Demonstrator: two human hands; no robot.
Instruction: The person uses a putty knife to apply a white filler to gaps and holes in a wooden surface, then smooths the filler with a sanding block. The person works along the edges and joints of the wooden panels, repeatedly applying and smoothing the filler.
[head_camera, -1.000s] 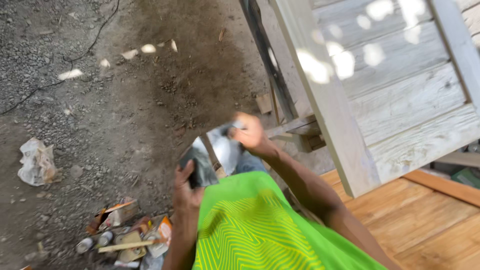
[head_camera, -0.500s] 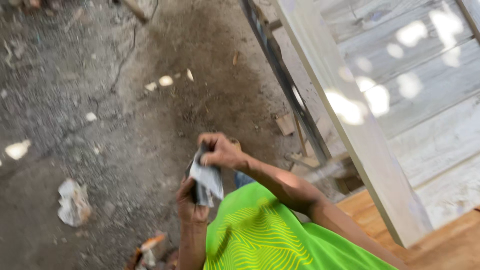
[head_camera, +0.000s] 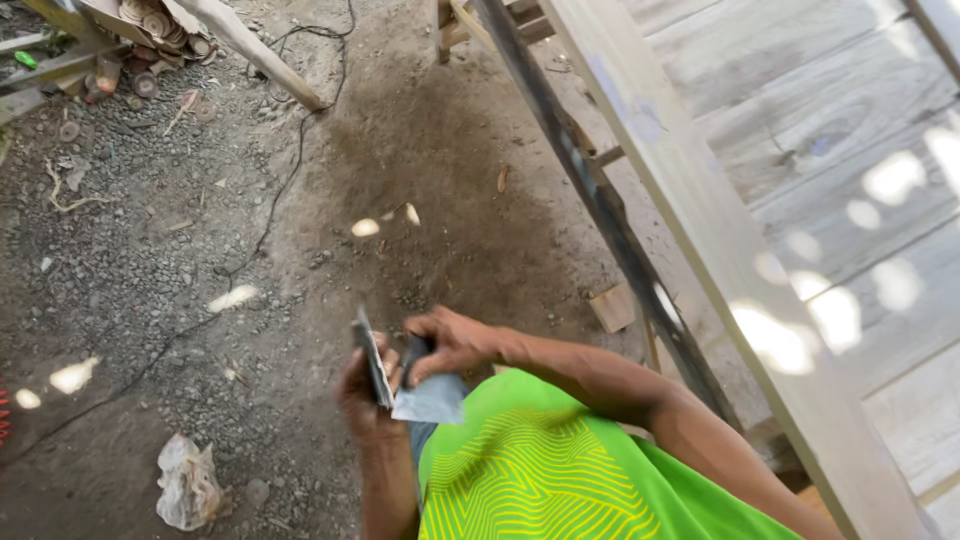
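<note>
Grey sheet (head_camera: 425, 400), thin and folded, sits between both hands above the dirt ground (head_camera: 180, 300), low in the middle of the view. Left hand (head_camera: 362, 388) comes up from below with its fingers curled shut around the sheet's upright edge, thumb side toward the camera. Right hand (head_camera: 452, 342) reaches in from the right, its fingers bent and pinching the sheet's top part just beside the left hand; a dark bit shows between the fingers, too blurred to tell what it is. A corner of the sheet hangs down pale against the green shirt (head_camera: 540, 470) with yellow lines, which fills the bottom edge of the view.

On the ground, a crumpled white bag (head_camera: 186, 482) lies near the bottom left, well apart from the hands. A thin black cable (head_camera: 270, 215) runs from the top of the ground down toward the left edge. Sun spots dot the dirt. At the top left corner lies a heap of wood scraps (head_camera: 150, 25) and round offcuts, with a pale plank (head_camera: 262, 55) slanting across beside it. Along the right side stands a large pale wooden frame (head_camera: 700, 200) of boards, tilted, with a dark bar (head_camera: 590, 190) running beside its thick edge. A small wood block (head_camera: 612, 307) lies on the ground by that bar, near the right forearm.
</note>
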